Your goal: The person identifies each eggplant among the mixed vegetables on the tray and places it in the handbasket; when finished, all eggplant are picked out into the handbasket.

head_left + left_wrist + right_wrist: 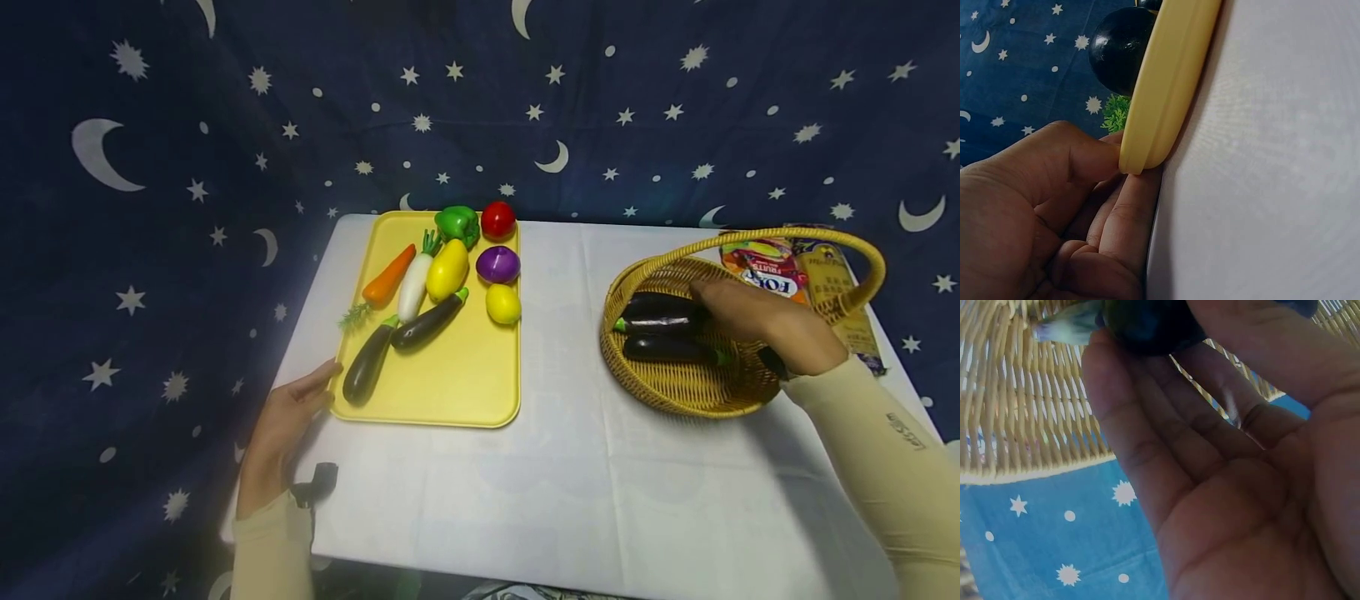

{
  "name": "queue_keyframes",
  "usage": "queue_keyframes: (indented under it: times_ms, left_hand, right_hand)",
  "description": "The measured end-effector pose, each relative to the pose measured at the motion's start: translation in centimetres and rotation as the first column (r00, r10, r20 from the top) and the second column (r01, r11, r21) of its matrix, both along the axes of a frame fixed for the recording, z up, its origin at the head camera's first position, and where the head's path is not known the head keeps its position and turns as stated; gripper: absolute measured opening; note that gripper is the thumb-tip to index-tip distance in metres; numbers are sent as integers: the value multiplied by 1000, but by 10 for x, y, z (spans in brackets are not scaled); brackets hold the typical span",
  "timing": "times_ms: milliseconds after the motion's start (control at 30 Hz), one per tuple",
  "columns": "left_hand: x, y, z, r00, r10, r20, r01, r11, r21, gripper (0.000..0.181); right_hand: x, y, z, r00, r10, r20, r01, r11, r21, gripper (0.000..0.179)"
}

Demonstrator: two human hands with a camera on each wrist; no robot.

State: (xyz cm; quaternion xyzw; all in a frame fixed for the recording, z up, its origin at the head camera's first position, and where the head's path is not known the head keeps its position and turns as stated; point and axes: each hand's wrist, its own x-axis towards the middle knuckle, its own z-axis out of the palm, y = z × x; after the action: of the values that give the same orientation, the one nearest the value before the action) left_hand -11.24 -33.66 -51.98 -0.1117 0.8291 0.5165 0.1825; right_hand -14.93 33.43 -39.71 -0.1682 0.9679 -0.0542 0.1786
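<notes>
While starry cloth backs the white table, hands pinch — left, yellow tray; right, eggplant.

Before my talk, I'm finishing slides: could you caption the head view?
Left hand pinches a yellow tray of produce while right hand grips an eggplant in a wicker basket.

Yellow rectangular tray: lies flat on the white tabletop, pinched near its front-left corner by the left hand. Woven tan basket: stands upright to the right. Glossy dark eggplants, green-tipped: lie sideways inside, one held between thumb and fingers of the right hand.
</notes>
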Motion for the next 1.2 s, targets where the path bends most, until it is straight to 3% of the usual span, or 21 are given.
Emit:
queue_keyframes:
  times_ms: [133,433,700,1200]
  left_hand:
    - [2,-1,0,999,-22,-32,22,1000,9,54]
    - [2,1,0,1000,2,4,-2,1000,-6,55]
    - [4,-1,2,1000,-18,-24,19,1000,14,53]
    - [2,0,2,1000,12,-6,-12,1000,24,55]
  right_hand:
    - [-1,0,-3,1000,5,1,-5,1000,18,33]
    - [-1,0,-9,1000,23,-2,-23,1000,5,40]
    - [-3,2,-14,1000,26,-5,-26,1000,-2,41]
    - [0,6,-13,1000,-3,-14,3,1000,-24,41]
